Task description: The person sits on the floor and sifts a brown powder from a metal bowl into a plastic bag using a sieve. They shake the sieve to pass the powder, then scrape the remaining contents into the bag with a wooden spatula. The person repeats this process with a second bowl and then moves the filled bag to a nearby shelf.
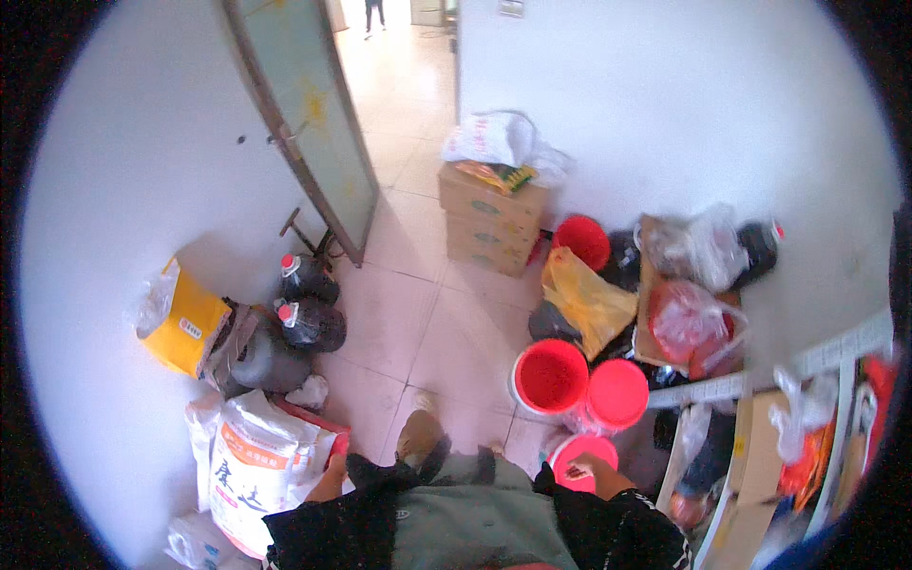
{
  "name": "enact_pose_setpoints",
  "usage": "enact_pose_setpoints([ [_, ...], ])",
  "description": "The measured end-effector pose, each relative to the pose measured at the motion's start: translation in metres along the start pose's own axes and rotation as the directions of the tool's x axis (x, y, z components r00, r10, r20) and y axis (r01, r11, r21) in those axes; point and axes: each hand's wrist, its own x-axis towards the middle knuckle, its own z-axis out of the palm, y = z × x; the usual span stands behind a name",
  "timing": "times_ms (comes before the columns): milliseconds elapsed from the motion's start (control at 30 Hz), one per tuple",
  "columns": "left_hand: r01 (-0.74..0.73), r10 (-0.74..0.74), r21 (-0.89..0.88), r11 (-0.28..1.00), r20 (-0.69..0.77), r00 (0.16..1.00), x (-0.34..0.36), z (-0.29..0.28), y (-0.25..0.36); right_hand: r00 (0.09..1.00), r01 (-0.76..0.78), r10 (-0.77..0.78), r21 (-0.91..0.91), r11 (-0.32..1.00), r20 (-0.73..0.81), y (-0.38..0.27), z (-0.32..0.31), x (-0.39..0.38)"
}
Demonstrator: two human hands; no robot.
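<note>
My right hand [597, 472] is over a round red lid [583, 454] on a bucket at my right side. Its fingers are bent together, and a small dark and pale patch shows at their tips; I cannot make out what it is. My left hand [330, 480] hangs low beside a large white sack [255, 467] with orange and red printing. Its fingers are too small and blurred to read. Just ahead of my right hand stand an uncovered red-lined bucket [551, 376] and another bucket with a red lid [617, 393].
Left, by the wall, are dark jugs [312, 325] with red caps and a yellow bag [180, 328]. Stacked cartons [489, 223] stand by the doorway, where a door [304, 114] hangs open. Bags and bottles crowd the right corner; a shelf rack [750, 456] holds goods nearby.
</note>
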Motion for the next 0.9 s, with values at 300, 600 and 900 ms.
enact_pose_setpoints([
  [300,-0.011,0.026,-0.047,0.999,0.338,0.941,0.091,-0.097,0.006,0.931,0.197,0.149,-0.802,0.564,0.333,-0.101,-0.253,0.274],
  [600,-0.832,0.784,0.537,0.14,0.453,0.425,0.368,-0.302,0.105,0.957,-0.281,0.273,-0.074,0.957,-0.098,-0.351,-0.386,0.487],
  [900,-0.688,0.636,0.556,0.466,0.33,0.697,0.568,-0.454,0.347,0.989,-0.088,0.056,-0.244,0.966,-0.136,-0.452,-0.582,0.674],
])
